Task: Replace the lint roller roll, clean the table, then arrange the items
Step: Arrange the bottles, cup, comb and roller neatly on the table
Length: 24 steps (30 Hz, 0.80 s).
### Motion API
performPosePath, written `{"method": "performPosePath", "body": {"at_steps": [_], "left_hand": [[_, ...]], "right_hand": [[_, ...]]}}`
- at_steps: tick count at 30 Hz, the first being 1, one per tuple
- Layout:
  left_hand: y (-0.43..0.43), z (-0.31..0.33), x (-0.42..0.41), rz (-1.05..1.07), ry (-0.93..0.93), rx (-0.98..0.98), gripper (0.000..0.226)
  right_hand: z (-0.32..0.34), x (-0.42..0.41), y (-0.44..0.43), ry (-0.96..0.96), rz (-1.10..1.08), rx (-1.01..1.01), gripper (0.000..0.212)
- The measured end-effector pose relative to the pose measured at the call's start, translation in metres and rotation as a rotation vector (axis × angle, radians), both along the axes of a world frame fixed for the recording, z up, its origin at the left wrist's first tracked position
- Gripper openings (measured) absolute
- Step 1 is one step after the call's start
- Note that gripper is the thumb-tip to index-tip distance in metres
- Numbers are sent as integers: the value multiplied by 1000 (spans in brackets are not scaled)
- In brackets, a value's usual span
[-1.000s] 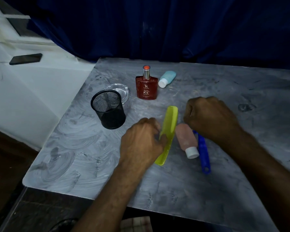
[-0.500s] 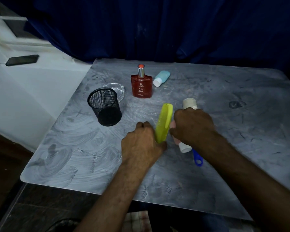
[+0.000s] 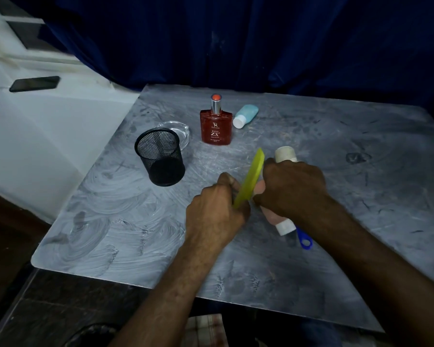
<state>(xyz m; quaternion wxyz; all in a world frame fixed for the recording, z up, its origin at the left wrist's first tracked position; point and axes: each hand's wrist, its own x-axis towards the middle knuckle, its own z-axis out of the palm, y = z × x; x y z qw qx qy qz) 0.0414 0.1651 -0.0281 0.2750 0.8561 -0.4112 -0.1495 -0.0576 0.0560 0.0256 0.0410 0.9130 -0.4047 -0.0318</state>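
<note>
Near the middle of the grey marbled counter [image 3: 361,196], the left hand [image 3: 214,216] is clamped on a yellow-green plastic comb [image 3: 251,178], tilted up likely for sorting, while the right hand [image 3: 292,187] grips the blue-handled lint roller with its white roll [image 3: 285,154], beside a pink squeeze bottle [image 3: 273,217].

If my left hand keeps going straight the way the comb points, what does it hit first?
Probably the red perfume bottle. The left hand holds the yellow comb aimed up and away toward the table's far side; the bottle stands nearest that line, though depth is unclear and it might pass just right of it.
</note>
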Motion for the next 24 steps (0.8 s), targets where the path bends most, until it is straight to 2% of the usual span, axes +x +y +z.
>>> {"method": "performPosePath", "body": {"at_steps": [3, 7, 10, 15, 21, 24], "left_hand": [[-1, -1, -1, -12, 52, -55, 28], [-2, -3, -7, -60, 82, -82, 19], [-5, -2, -15, -91, 76, -65, 21], [-15, -4, -33, -154, 17, -25, 27], [-36, -4, -54, -235, -77, -30, 33], [-46, -6, -61, -260, -95, -40, 33]], "right_hand": [[5, -7, -4, -61, -8, 66, 41], [21, -19, -17, -99, -75, 269, 44], [39, -30, -28, -171, -113, 393, 40], [67, -53, -48, -483, -156, 603, 30], [71, -47, -59, -989, -57, 652, 40], [56, -31, -60, -1108, -17, 651, 31]]}}
